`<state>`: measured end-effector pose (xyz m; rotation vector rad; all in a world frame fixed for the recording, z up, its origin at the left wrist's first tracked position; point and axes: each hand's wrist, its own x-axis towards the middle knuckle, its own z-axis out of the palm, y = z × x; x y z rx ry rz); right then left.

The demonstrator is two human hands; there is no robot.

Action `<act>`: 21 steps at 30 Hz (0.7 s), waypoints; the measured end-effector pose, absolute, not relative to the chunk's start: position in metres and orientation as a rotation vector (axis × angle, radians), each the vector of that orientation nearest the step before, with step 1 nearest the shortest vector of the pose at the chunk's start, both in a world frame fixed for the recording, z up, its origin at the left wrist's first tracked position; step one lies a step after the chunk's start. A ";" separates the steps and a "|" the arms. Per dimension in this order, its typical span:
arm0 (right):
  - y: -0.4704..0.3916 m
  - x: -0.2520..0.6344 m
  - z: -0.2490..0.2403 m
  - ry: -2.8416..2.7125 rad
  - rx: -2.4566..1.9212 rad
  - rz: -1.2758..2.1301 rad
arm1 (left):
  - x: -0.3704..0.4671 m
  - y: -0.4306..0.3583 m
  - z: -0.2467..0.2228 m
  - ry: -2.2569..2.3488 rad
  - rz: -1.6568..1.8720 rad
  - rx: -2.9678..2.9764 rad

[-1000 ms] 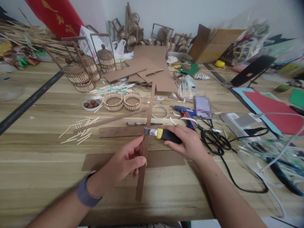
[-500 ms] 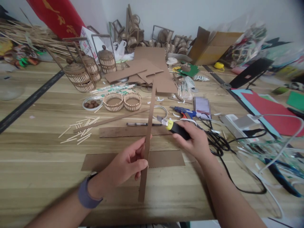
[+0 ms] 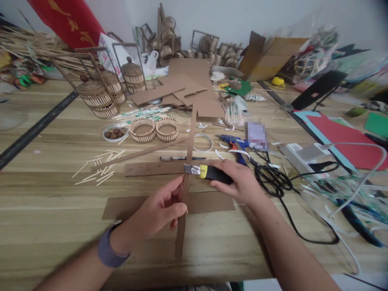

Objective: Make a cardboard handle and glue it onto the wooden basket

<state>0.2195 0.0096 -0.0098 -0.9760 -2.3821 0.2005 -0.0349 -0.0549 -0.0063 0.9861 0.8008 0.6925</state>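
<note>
My left hand (image 3: 166, 204) pinches a long narrow cardboard strip (image 3: 190, 149) between thumb and fingers, its far end pointing away from me. Wrapped round a black and yellow utility knife (image 3: 216, 173) is my right hand (image 3: 242, 182). The knife's blade lies across the strip, just beyond my left fingertips; whether it cuts in cannot be told. Under the strip, a wider cardboard piece (image 3: 212, 202) rests on the table, partly hidden by my left hand. Farther off lies another cardboard piece (image 3: 145, 169), with a black pen (image 3: 172, 158) behind it.
Small sticks (image 3: 100, 167) lie scattered at left, near two round stick-walled baskets (image 3: 143, 139) and a bowl of nuts (image 3: 114, 133). At right are a blue glue gun (image 3: 232, 141), a coiled black cable (image 3: 273, 178) and a power strip (image 3: 298, 157). Cardboard sheets (image 3: 188, 68) are stacked behind.
My right hand has moved left and slightly down, bringing the knife blade from beside the strip onto it. My left hand keeps its hold on the strip. The view has shifted slightly.
</note>
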 end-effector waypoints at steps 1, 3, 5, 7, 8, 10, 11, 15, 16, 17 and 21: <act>0.010 0.221 -0.010 -2.384 -0.994 0.190 | -0.035 -0.055 -0.007 0.772 0.694 0.975; 0.012 0.224 -0.011 -2.350 -1.051 0.144 | -0.036 -0.057 -0.008 0.720 0.690 0.944; 0.015 0.229 -0.011 -2.285 -1.097 0.075 | -0.035 -0.059 -0.009 0.681 0.690 0.909; 0.016 0.232 -0.012 -2.239 -1.109 0.022 | -0.035 -0.061 -0.011 0.674 0.696 0.877; 0.016 0.233 -0.013 -2.228 -1.110 0.011 | -0.034 -0.061 -0.011 0.679 0.705 0.864; 0.017 0.233 -0.015 -2.212 -1.124 0.006 | -0.034 -0.060 -0.012 0.700 0.727 0.848; 0.017 0.232 -0.016 -2.196 -1.148 0.000 | -0.034 -0.060 -0.013 0.714 0.736 0.848; 0.019 0.229 -0.022 -2.104 -1.399 -0.054 | -0.033 -0.056 -0.013 0.797 0.765 0.883; 0.021 0.230 -0.023 -2.080 -1.487 -0.072 | -0.033 -0.056 -0.013 0.820 0.767 0.893; 0.022 0.230 -0.025 -2.062 -1.569 -0.086 | -0.032 -0.055 -0.014 0.843 0.767 0.905; 0.028 0.234 -0.030 -2.111 -1.707 -0.074 | -0.031 -0.056 -0.015 0.900 0.750 0.981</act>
